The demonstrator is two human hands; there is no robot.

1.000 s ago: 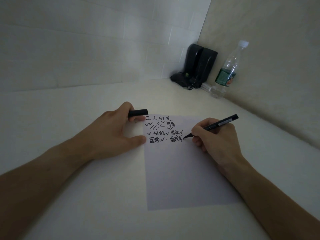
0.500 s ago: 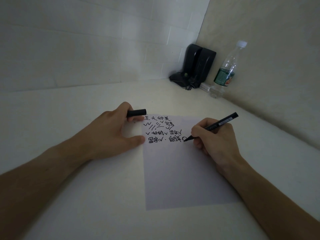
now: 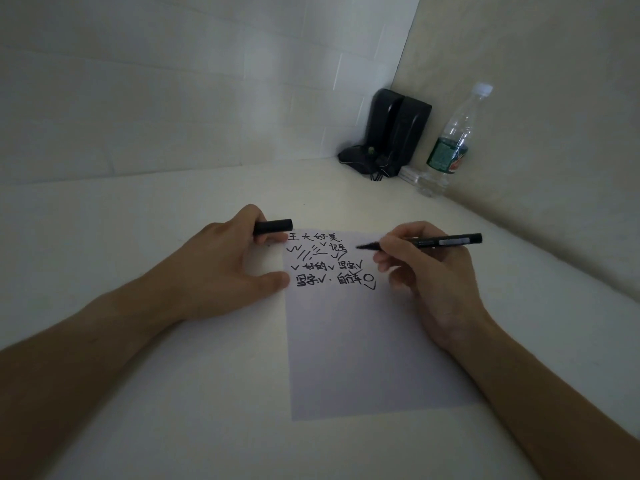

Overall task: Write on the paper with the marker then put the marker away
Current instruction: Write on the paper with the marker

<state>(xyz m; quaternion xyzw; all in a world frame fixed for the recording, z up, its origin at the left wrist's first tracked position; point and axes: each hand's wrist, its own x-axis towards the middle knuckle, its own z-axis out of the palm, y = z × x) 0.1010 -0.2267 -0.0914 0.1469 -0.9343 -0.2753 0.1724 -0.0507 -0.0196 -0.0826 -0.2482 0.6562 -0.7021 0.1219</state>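
Note:
A white sheet of paper (image 3: 367, 348) lies on the pale table, with several lines of black handwriting and ticks across its top part. My right hand (image 3: 429, 271) grips a black marker (image 3: 440, 241) held nearly level, its tip lifted off the paper and pointing left above the writing. My left hand (image 3: 225, 268) rests on the table at the paper's left edge, thumb touching the sheet, fingers closed around the black marker cap (image 3: 273, 226).
Two black speakers (image 3: 394, 133) with a tangle of cable stand in the far corner. A clear plastic water bottle (image 3: 450, 143) with a green label stands beside them against the right wall. Walls close off the back and right side.
The marker tip has left the paper at the end of the bottom line and risen up and back. A small circle and tick now stand at that line's end. My left hand stayed put.

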